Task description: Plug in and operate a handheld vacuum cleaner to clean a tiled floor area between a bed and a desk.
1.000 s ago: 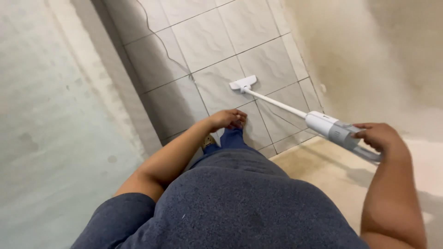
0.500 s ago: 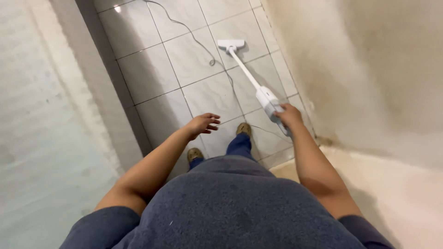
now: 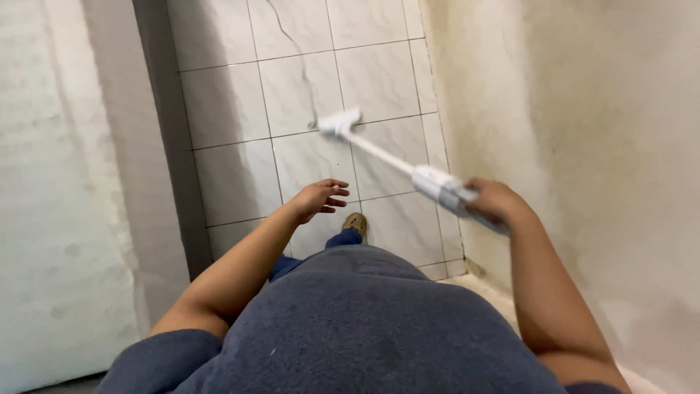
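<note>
1. In the centre of the frame, on the pale tiled floor [image 3: 226, 109], the white stick vacuum [image 3: 408, 166] is now working with its head [image 3: 339, 121] lying lower and further left than half a second ago, when it was sitting near the top of the frame; the head is being drawn back toward the person, so I judge this to be the pull half of a back-and-forth stroke over the tiles
2. The right hand [image 3: 496, 202] is closing around the handle end of the vacuum at centre right, fingers wrapped over the grey-white body; half a second ago it was sitting lower and further left, so the arm is swinging out toward the stained wall [image 3: 583, 131] on the right
3. The left hand [image 3: 321, 195] is hanging free just left of centre, fingers loosely spread and holding nothing; it is barely shifting between the two moments
4. The vacuum's long axis is running diagonally from the lower right, at the hand, up to the upper left, at the head; the head is pointing away from the person, toward the upper left of the frame, where the thin cord [image 3: 295, 44] is trailing up across the tiles
5. One brown shoe [image 3: 355, 222] is showing just below centre, beneath the tube
</note>
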